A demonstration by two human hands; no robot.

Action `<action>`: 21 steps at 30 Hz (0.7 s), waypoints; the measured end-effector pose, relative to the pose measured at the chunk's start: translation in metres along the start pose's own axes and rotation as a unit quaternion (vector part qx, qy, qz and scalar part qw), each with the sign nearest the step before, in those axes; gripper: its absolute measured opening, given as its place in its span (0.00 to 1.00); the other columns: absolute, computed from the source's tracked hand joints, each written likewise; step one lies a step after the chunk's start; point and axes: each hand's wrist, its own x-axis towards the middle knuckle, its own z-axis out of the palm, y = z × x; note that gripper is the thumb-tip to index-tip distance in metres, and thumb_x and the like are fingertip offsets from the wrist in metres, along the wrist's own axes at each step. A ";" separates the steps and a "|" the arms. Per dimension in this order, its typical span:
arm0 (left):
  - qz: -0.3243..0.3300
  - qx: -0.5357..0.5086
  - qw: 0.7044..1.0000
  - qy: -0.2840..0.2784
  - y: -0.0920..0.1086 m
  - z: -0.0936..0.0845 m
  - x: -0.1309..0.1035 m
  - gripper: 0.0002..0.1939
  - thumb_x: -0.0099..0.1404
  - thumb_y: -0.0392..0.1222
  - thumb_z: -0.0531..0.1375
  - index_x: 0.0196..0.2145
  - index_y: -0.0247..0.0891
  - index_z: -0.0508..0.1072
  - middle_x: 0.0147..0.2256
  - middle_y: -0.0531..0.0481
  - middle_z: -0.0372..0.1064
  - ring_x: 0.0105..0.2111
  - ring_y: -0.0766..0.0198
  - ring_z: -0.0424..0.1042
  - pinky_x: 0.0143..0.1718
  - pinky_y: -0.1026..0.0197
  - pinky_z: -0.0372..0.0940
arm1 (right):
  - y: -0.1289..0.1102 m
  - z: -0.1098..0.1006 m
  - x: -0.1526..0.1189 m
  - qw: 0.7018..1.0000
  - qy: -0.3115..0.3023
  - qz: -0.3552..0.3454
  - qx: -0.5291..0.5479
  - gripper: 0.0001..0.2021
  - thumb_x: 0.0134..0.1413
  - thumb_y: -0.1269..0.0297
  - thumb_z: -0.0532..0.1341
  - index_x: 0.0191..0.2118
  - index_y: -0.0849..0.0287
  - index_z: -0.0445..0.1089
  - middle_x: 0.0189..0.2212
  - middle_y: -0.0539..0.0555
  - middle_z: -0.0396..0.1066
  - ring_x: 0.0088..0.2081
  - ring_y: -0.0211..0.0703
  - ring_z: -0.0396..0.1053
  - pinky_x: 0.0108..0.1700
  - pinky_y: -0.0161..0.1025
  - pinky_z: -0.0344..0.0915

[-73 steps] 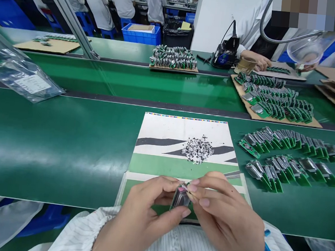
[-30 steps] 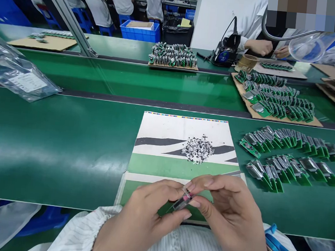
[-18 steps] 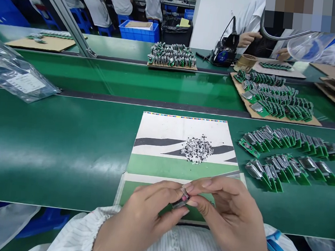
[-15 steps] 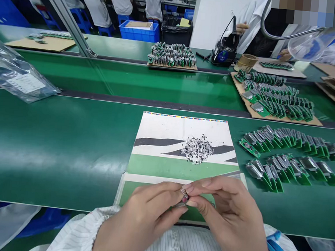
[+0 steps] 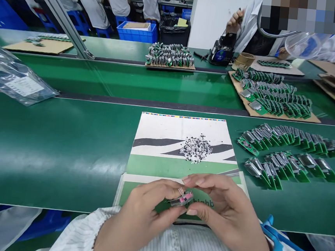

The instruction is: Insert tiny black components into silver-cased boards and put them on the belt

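Observation:
My left hand point(image 5: 145, 211) pinches a small circuit board point(image 5: 183, 199) with a pink part and thin metal pins sticking up, held above the near edge of the printed sheet point(image 5: 155, 165). Just right of the board, my right hand point(image 5: 227, 212) has its thumb and fingers apart, with nothing visible between them. A pile of tiny black and silver parts point(image 5: 196, 148) lies on the sheet beyond the hands. To the right, green boards with metal cases point(image 5: 288, 167) lean in rows on the green table point(image 5: 50, 150).
More boards stand on a cardboard sheet point(image 5: 252, 109) at the back right and on another stack point(image 5: 170, 55) at the back. A plastic bag point(image 5: 27, 86) lies at the left. Across the table, a person's hand point(image 5: 234, 22) is raised above a black device point(image 5: 221, 52).
My right hand's fingers have opened away from the board, which now shows more fully in my left hand. The other person's hand has risen over the black device.

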 end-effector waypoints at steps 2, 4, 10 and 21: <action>-0.005 -0.005 1.000 -0.001 0.000 0.000 0.001 0.13 0.56 0.25 0.63 0.38 0.39 0.72 0.36 0.49 0.78 0.38 0.65 0.78 0.40 0.68 0.73 | 0.003 -0.001 0.002 1.000 -0.006 -0.004 -0.028 0.14 0.59 0.70 0.62 0.48 0.46 0.63 0.46 0.52 0.69 0.51 0.46 0.68 0.50 0.45 0.71; -0.011 -0.011 1.000 -0.003 0.000 0.000 0.001 0.12 0.57 0.26 0.63 0.37 0.39 0.72 0.36 0.48 0.78 0.37 0.64 0.78 0.39 0.66 0.74 | 0.006 -0.002 0.004 0.999 -0.019 -0.001 -0.047 0.10 0.60 0.67 0.61 0.46 0.48 0.65 0.46 0.53 0.69 0.50 0.46 0.68 0.48 0.44 0.71; -0.063 -0.017 0.998 -0.023 -0.005 0.001 -0.002 0.16 0.56 0.28 0.64 0.42 0.41 0.71 0.39 0.51 0.78 0.39 0.64 0.78 0.41 0.65 0.74 | 0.016 -0.001 0.000 0.998 -0.024 0.003 -0.064 0.04 0.62 0.65 0.58 0.43 0.49 0.66 0.47 0.53 0.67 0.50 0.45 0.66 0.49 0.43 0.69; -0.172 0.150 0.973 0.021 -0.066 -0.021 -0.043 0.08 0.62 0.47 0.60 0.33 0.43 0.77 0.40 0.49 0.79 0.40 0.54 0.78 0.26 0.65 0.75 | 0.042 -0.073 -0.044 0.962 0.167 0.195 0.094 0.17 0.58 0.47 0.58 0.46 0.53 0.67 0.33 0.50 0.68 0.31 0.41 0.72 0.34 0.41 0.72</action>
